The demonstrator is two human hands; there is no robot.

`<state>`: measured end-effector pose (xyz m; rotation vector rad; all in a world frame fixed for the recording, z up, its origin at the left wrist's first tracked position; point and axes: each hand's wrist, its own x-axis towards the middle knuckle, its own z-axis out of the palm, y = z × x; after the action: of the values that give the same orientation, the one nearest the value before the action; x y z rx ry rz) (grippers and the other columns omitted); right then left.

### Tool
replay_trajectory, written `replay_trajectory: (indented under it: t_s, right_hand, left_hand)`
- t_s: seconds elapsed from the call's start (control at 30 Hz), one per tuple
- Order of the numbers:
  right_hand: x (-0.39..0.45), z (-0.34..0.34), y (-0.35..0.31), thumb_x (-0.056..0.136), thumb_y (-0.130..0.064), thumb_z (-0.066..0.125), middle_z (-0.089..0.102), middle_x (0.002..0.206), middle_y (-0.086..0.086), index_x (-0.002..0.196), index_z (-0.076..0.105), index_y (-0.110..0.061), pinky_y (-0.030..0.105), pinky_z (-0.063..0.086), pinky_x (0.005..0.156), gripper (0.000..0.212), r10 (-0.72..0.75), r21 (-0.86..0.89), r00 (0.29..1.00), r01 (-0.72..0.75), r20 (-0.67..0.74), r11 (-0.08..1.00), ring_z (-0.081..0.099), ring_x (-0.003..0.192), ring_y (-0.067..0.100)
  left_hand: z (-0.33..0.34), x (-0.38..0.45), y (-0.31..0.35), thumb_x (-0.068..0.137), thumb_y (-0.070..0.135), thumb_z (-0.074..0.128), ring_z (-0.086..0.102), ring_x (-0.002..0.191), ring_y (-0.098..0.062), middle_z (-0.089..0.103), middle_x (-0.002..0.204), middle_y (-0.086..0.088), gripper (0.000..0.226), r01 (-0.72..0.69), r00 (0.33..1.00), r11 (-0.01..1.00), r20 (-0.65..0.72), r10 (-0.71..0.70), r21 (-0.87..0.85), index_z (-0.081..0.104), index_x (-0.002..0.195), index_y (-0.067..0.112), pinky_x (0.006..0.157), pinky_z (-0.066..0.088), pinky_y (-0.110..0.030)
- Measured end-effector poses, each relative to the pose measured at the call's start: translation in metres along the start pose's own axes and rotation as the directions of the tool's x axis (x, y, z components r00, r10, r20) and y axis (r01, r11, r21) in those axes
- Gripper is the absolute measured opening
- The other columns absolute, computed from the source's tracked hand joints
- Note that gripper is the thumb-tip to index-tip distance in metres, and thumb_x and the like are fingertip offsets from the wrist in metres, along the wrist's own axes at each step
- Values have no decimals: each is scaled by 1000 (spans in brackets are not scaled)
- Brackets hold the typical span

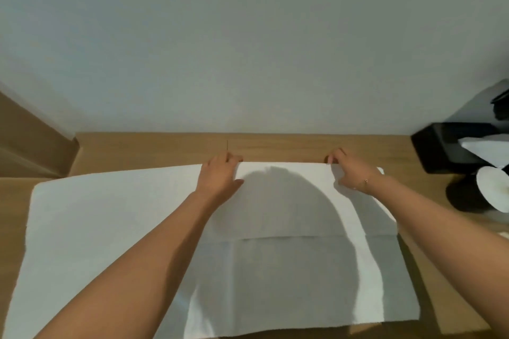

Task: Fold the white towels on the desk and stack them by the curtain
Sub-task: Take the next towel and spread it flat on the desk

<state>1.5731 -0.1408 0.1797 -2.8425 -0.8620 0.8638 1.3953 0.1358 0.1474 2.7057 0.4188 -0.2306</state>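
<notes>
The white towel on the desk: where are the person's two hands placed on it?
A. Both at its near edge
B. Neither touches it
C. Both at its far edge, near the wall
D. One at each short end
C: the left hand and right hand both grip the far edge of the white towel, close to the wall.

The towel point(124, 215) is looking like soft matt white cloth; the desk point(165, 146) is showing smooth, matt, light wood.
</notes>
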Motion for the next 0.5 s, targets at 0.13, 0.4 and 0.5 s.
replay_trajectory:
  t_s: [0.13, 0.4, 0.5]
  right_hand:
    - [12, -5, 44, 70, -20, 84, 42, 119, 2, 121, 45, -16, 30, 40, 88, 64, 82, -4, 992, -82, 93, 997, 43, 111, 22]
    - [25, -17, 48, 78, -29, 77, 54, 83, -2, 72, 44, -22, 27, 32, 58, 34, 94, -105, 957, -67, 276, 992, 49, 80, 20]
    - [12, -26, 49, 77, -25, 77, 60, 92, 3, 82, 54, -20, 31, 38, 64, 24, 26, -61, 977, -14, 213, 998, 55, 85, 23]
  left_hand:
    - [5, 18, -1, 77, 54, 73, 42, 126, -20, 47, 133, 1, 65, 156, 984, 985, 70, -161, 67, 51, 132, 29, 101, 31, -35]
    - [-7, 38, 2, 74, 40, 81, 48, 85, -19, 50, 95, 2, 43, 214, 933, 977, 297, -203, -5, 41, 71, 24, 73, 36, -29]
    - [-16, 26, 5, 75, 27, 80, 46, 71, -15, 52, 79, 8, 45, 178, 961, 978, 234, -150, -104, 36, 68, 22, 59, 29, -28]
